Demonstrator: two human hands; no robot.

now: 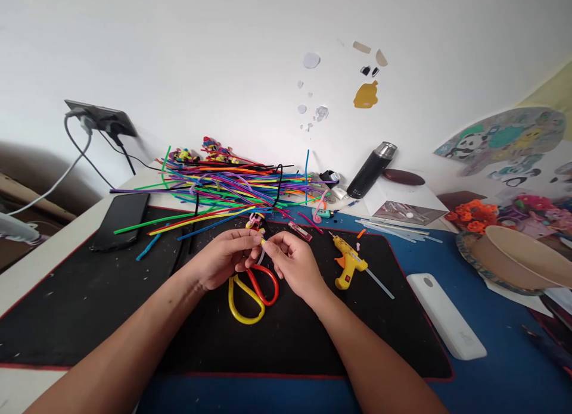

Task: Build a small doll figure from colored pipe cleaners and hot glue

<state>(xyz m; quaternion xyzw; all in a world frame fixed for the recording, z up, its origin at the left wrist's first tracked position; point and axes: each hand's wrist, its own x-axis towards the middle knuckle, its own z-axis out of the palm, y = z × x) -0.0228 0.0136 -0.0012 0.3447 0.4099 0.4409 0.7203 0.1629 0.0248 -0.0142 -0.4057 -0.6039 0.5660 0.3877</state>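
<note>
Above the middle of the black mat, my left hand point(235, 252) and my right hand point(292, 260) meet with thumbs and fingers pinched. Between their fingertips is a small yellow-and-white pipe cleaner piece point(263, 241), mostly covered by the fingers. A pale strand point(261, 258) hangs just below it. Under the hands lie scissors with a yellow and a red handle point(246, 321); their blades are hidden. Just behind the fingers rests a small pink, yellow and black figure point(255, 221). To the right, a yellow glue gun point(348, 262) lies on its side with a glue stick in its back.
Many coloured pipe cleaners point(232, 184) are heaped along the wall. A black phone point(121, 220) lies left on the mat point(295, 348). Rightward are a black flask point(370, 171), loose glue sticks point(397, 228), a white power bank point(445, 316) and a beige bowl point(527, 253).
</note>
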